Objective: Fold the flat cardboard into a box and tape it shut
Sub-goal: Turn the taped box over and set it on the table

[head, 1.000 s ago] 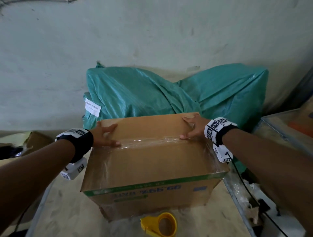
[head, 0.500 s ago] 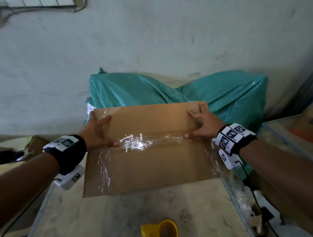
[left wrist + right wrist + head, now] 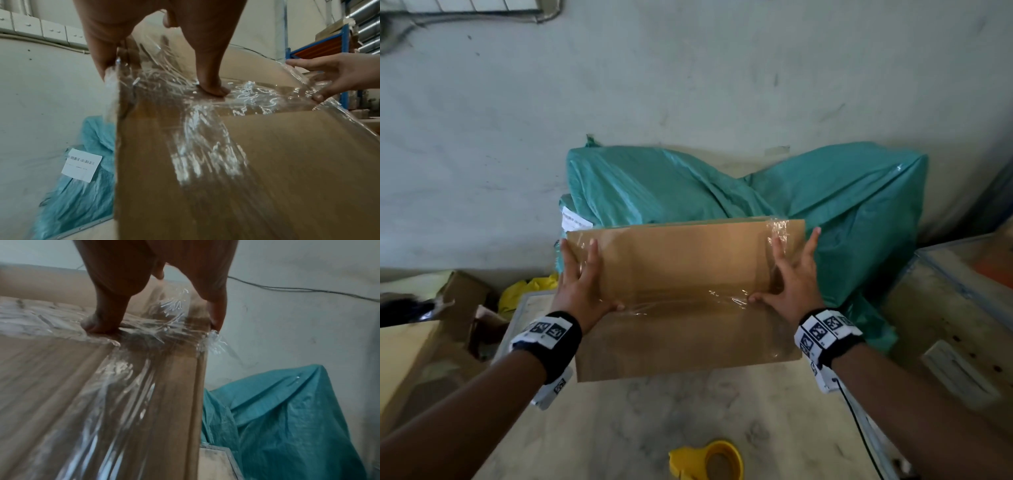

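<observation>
A brown cardboard box [image 3: 688, 260] is tipped up so its taped face looks at me, above the table [image 3: 654, 428]. Clear tape [image 3: 688, 303] runs across the flap seam and wrinkles down both sides. My left hand [image 3: 583, 284] lies flat on the face at the left edge, fingers straight and spread, thumb [image 3: 211, 84] pressing on the seam. My right hand [image 3: 791, 277] mirrors it at the right edge, its thumb [image 3: 102, 321] on the tape. A yellow tape dispenser [image 3: 709, 462] lies on the table near me.
A big green woven sack [image 3: 842, 212] with a white label [image 3: 82, 165] fills the space behind the box, against the wall. Opened cartons [image 3: 458, 301] stand at the left. A metal-edged crate [image 3: 962, 308] is on the right.
The box has tipped up and away, so the printed front side is gone from view. Both hands slid outward to the side edges, fingers now pointing up.
</observation>
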